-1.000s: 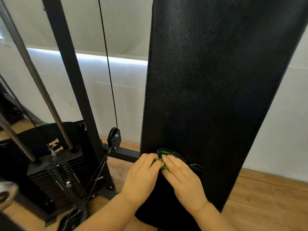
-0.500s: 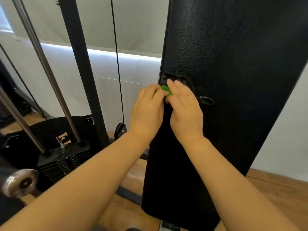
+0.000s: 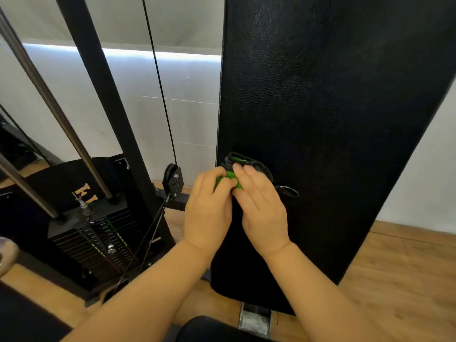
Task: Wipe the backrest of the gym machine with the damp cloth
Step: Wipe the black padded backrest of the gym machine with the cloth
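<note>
From the head view, the only one we have, we look down at our two bare arms reaching to the tall black backrest (image 3: 320, 119), which stands upright and tilts a little away from us. Our left hand (image 3: 208, 211) and right hand (image 3: 261, 208) sit side by side, touching at the fingers, low on the backrest's left half and close to its left edge. Between them we press the damp cloth (image 3: 230, 180), dark with a bright green patch, bunched up and flat against the padding; a dark loop of it sticks out to the right. The grip of each hand is curled and pressed together, fingertips pinching the cloth's folds while the palms bear on it. To the left stand the weight stack (image 3: 93, 233), a pulley (image 3: 172, 181) with its cable, and the black frame post (image 3: 108, 95), all apart from the cloth. We judge that the wiping itself is in hand, working a strip along the left edge. The next move calls for steady pressure through both palms while sliding the cloth along the textured surface, then shifting right onto the wide area beside it, keeping the bunch from slipping off the edge.
</note>
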A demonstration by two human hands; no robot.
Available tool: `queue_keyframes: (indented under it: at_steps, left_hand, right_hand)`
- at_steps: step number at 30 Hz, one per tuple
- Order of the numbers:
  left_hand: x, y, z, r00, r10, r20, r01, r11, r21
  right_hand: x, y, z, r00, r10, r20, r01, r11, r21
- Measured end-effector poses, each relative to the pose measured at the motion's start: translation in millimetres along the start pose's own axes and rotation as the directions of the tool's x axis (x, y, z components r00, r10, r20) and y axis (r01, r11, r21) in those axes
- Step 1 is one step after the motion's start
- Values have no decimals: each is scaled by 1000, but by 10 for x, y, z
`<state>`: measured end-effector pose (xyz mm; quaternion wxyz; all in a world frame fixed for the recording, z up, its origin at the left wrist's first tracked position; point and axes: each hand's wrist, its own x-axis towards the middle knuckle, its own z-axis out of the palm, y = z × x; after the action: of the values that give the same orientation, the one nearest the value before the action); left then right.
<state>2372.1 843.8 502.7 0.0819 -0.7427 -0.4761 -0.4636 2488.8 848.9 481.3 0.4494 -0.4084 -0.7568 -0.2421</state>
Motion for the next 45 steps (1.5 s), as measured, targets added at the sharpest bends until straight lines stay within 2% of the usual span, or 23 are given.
queue_keyframes:
  at_steps: [9, 14, 17, 20, 23, 26, 30, 34, 40, 45]
  left_hand:
    - [-146, -48, 2, 994, 36, 102, -37, 999, 3]
    - [410, 381, -21, 992, 123, 20, -120, 989, -89]
    - [720, 587, -12, 991, 125, -47, -129, 986, -104]
    - [639, 604, 57, 991, 114, -70, -121, 987, -106]
    - [461, 548, 130, 987, 138, -80, -146, 984, -104]
    - [135, 434, 212, 983, 186, -7, -186, 980, -76]
    - [-497, 215, 341, 965, 228, 127, -223, 974, -48]
    - [-801, 125, 423, 967, 219, 128, -212, 975, -65]
    - [-776, 22, 384, 956, 247, 156, -238, 969, -71]
    - [-502, -109, 207, 991, 115, 71, -114, 993, -19]
  right_hand:
    - [-133, 17, -112, 999, -14, 44, 17, 998, -64]
    - [331, 349, -461, 994, 17, -105, -32, 990, -140]
    - [609, 571, -616, 986, -18, -166, -13, 983, -184]
    - [588, 563, -595, 975, 14, -222, -48, 987, -152]
    - [364, 403, -493, 959, 128, -254, -150, 986, -72]
    - [-98, 265, -376, 962, 195, -191, -209, 976, -60]
    - [-829, 83, -228, 983, 179, -31, -182, 977, -110]
    - [-1144, 9, -156, 986, 151, 77, -140, 981, -131]
    - [-1071, 54, -155, 993, 88, 78, -76, 987, -141]
    - [-526, 23, -32, 998, -31, 56, 38, 992, -123]
